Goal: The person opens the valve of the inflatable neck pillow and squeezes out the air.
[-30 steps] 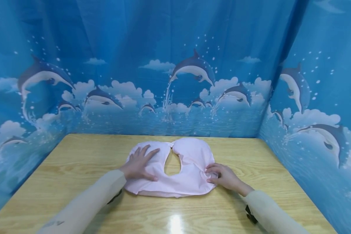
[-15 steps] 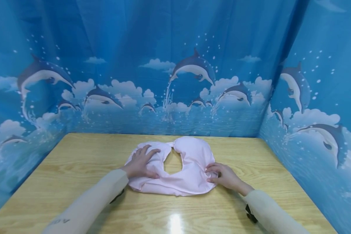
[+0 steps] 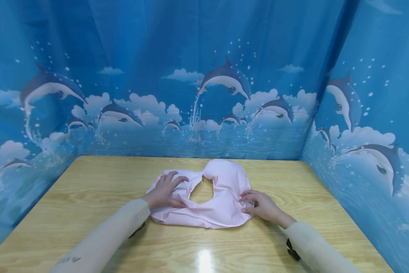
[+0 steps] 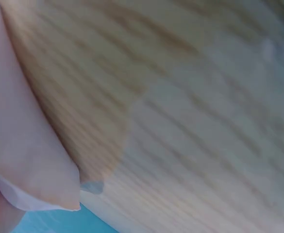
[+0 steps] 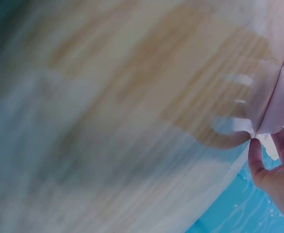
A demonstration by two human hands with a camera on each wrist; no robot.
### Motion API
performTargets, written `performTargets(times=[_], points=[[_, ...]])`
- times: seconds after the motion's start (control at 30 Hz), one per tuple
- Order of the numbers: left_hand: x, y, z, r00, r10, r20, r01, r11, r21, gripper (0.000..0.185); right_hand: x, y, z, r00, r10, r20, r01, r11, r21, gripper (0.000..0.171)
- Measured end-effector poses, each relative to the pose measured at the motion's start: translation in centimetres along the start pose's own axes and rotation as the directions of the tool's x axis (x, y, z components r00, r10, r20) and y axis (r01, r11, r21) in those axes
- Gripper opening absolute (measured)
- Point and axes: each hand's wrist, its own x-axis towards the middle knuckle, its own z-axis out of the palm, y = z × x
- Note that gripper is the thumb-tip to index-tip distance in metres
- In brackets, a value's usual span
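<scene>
A pale pink U-shaped neck pillow (image 3: 226, 189), soft and wrinkled, lies on the wooden table with its two rounded ends meeting at the back around a central hole. My left hand (image 3: 164, 191) grips its left lobe from above, fingers bent and the fabric bunched toward the thumb. At the right edge, my right hand (image 3: 262, 206) pinches the cloth between thumb and fingers. In the right wrist view the thumb of the right hand (image 5: 277, 179) meets the pillow's edge (image 5: 277, 107). The left wrist view shows a pink corner (image 4: 30, 121), with only a sliver of hand below it.
The wooden table (image 3: 98, 182) has a bright light reflection near its front. Blue curtains (image 3: 149, 76) printed with dolphins and clouds stand behind the table and along both sides.
My left hand's spread fingers have bent, drawing the left lobe inward and wrinkling it; the lobe's back edge has dropped and the hole has changed shape. My right hand has stayed in place.
</scene>
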Motion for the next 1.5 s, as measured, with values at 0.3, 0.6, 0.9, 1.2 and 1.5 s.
performTargets(times=[0.3, 0.6, 0.9, 1.2, 1.5], points=[[0.0, 0.0, 0.2, 0.999, 0.034, -0.025, -0.033, 0.999, 0.025, 0.072, 0.0, 0.0, 0.0, 1.0, -0.01, -0.005, 0.01, 1.0, 0.002, 0.022], [-0.4, 0.6, -0.1, 1.0, 0.015, -0.021, -0.015, 0.999, 0.036, 0.069, 0.0, 0.0, 0.0, 1.0, 0.002, 0.002, -0.002, 1.0, 0.019, 0.022], [-0.6, 0.6, 0.1, 1.0, 0.018, -0.013, -0.017, 1.0, 0.024, 0.078, 0.1, 0.4, 0.2, 1.0, -0.018, -0.006, 0.018, 1.0, 0.003, 0.022], [0.0, 0.5, 0.8, 0.998, -0.057, -0.031, 0.056, 0.998, -0.04, 0.064, -0.2, 0.5, 0.3, 0.983, -0.155, -0.099, 0.157, 0.988, 0.009, 0.024], [0.3, 0.7, 0.7, 0.998, -0.049, -0.046, 0.048, 0.998, -0.027, 0.05, 0.0, 0.3, 0.0, 0.999, -0.045, -0.025, 0.046, 0.999, 0.026, 0.023]])
